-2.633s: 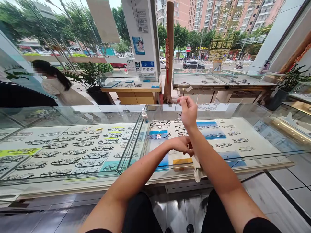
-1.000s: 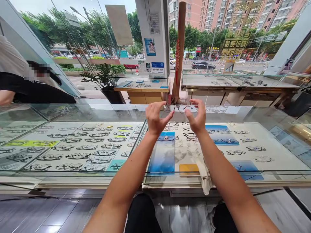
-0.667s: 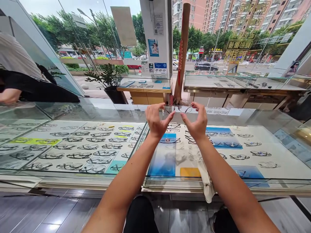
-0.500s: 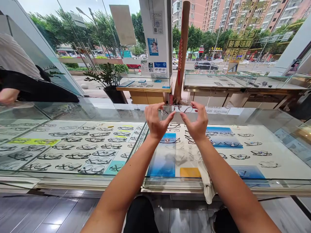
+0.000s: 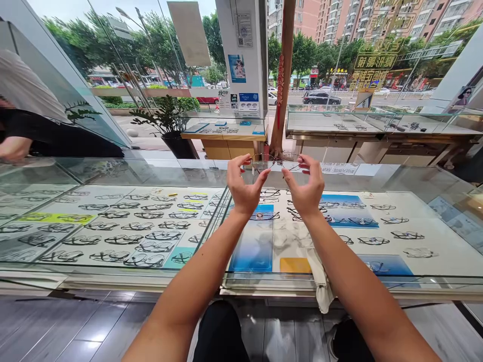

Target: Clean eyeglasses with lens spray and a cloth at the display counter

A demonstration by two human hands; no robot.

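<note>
A pair of thin-rimmed eyeglasses [image 5: 278, 162] is held up between my two hands, above the far part of the glass display counter [image 5: 251, 281]. My left hand [image 5: 242, 187] grips the left side of the frame with thumb and fingers. On the other side, my right hand [image 5: 306, 187] holds the right edge the same way. The lenses are clear, and the background shows through them. Under the glass below my forearms lie rows of spectacles, some on a blue card [image 5: 251, 246].
A pale cloth [image 5: 322, 291] hangs over the counter's front edge beside a yellow card [image 5: 295, 265]. Another person's arm [image 5: 15, 147] rests at the far left. Past the counter stand a potted plant [image 5: 177, 125], a wooden post [image 5: 284, 75] and a further display case [image 5: 339, 125].
The eyeglasses have tilted and risen slightly, with both hands still on them. The head view has shifted a little. The person at left has barely moved.
</note>
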